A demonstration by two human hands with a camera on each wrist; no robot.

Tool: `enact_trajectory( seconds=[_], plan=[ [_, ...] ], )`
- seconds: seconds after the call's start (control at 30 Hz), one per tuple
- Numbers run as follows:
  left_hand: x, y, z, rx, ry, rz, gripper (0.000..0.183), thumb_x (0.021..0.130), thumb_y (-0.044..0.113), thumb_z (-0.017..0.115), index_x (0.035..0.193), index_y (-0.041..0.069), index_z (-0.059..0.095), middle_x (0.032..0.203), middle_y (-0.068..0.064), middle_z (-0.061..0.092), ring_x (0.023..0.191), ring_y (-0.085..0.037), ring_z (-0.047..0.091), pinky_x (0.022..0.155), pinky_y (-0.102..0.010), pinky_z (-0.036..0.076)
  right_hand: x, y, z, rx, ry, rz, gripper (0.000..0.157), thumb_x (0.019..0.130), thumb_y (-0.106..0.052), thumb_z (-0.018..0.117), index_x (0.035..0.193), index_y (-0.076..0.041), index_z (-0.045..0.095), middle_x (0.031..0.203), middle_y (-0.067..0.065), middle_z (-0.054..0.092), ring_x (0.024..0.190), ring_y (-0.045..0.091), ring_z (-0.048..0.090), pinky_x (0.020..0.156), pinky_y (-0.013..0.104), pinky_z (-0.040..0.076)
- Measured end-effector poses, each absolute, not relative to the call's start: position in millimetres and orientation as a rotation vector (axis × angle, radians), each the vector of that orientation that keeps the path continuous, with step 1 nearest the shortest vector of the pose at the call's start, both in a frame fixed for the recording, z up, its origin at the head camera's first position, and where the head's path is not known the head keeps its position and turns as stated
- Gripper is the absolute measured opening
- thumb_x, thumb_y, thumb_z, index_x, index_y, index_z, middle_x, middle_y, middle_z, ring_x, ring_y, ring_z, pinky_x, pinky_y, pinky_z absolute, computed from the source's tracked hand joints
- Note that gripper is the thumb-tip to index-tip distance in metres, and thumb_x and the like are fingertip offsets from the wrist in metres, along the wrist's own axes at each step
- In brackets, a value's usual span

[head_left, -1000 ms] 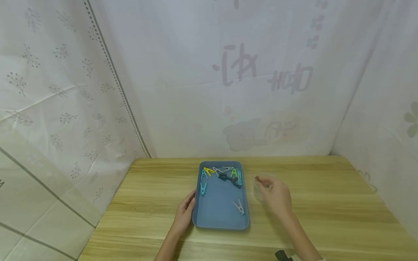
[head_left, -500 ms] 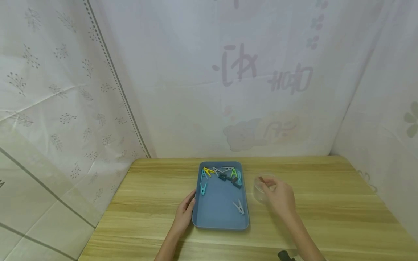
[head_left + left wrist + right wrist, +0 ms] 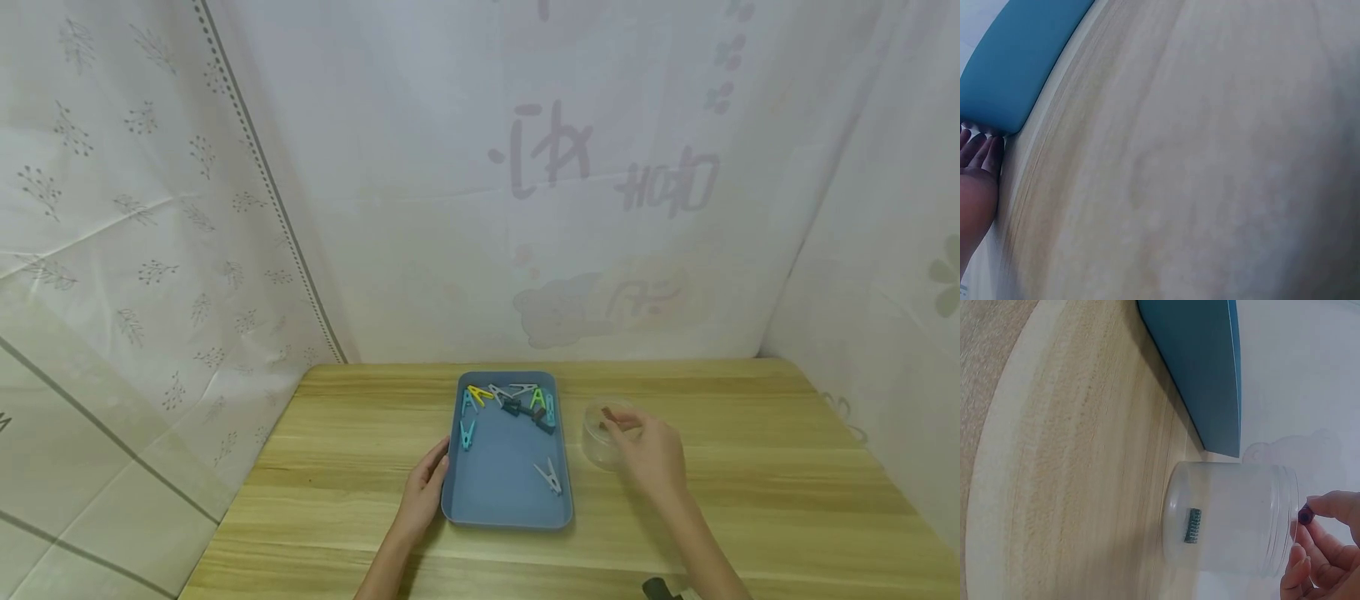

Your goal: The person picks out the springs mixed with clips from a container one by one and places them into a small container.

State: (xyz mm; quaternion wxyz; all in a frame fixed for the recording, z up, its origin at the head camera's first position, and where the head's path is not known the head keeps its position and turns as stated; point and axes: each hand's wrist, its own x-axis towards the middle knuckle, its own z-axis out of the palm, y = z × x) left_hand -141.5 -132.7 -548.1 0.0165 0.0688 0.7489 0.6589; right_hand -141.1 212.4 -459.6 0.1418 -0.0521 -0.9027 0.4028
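Observation:
My right hand (image 3: 651, 457) pinches a small reddish-brown ridged piece (image 3: 607, 413) between thumb and finger, at the mouth of a clear round jar (image 3: 595, 450). In the right wrist view, the dark end of that piece (image 3: 1305, 515) shows beside the jar's rim. A dark green ridged piece (image 3: 1192, 525) lies at the bottom of the jar. My left hand (image 3: 422, 493) rests against the left side of a blue tray (image 3: 498, 500), its fingers extended along the outer wall. The left wrist view has those fingertips (image 3: 994, 147) at the tray's lower edge.
Inside the tray lie teal clothespins (image 3: 467, 434), a yellow clothespin (image 3: 480, 395), a green one (image 3: 537, 398) and grey ones (image 3: 550, 477). Dark ridged pieces (image 3: 517, 407) sit near its far end. A wooden table (image 3: 337, 467) meets hanging white cloths (image 3: 420, 275) behind.
My right hand has shifted slightly right with the brown piece, uncovering more of the jar. My left hand and the tray have stayed in place.

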Motion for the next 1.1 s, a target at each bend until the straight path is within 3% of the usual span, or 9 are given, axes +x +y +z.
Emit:
enact_trajectory(
  seconds=[1.1],
  plan=[
    [-141, -133, -548, 0.229, 2.327, 2.048, 0.049, 0.115, 0.016, 0.044, 0.158, -0.008, 0.039, 0.163, -0.028, 0.040, 0.154, -0.045, 0.033, 0.125, -0.054, 0.032, -138, 226, -465, -0.125, -2.545, 1.152, 0.025, 0.100, -0.015, 0.073, 0.112, 0.007, 0.074, 0.104, 0.027, 0.076, 0.039, 0.003, 0.029, 0.034, 0.018, 0.027]
  ],
)
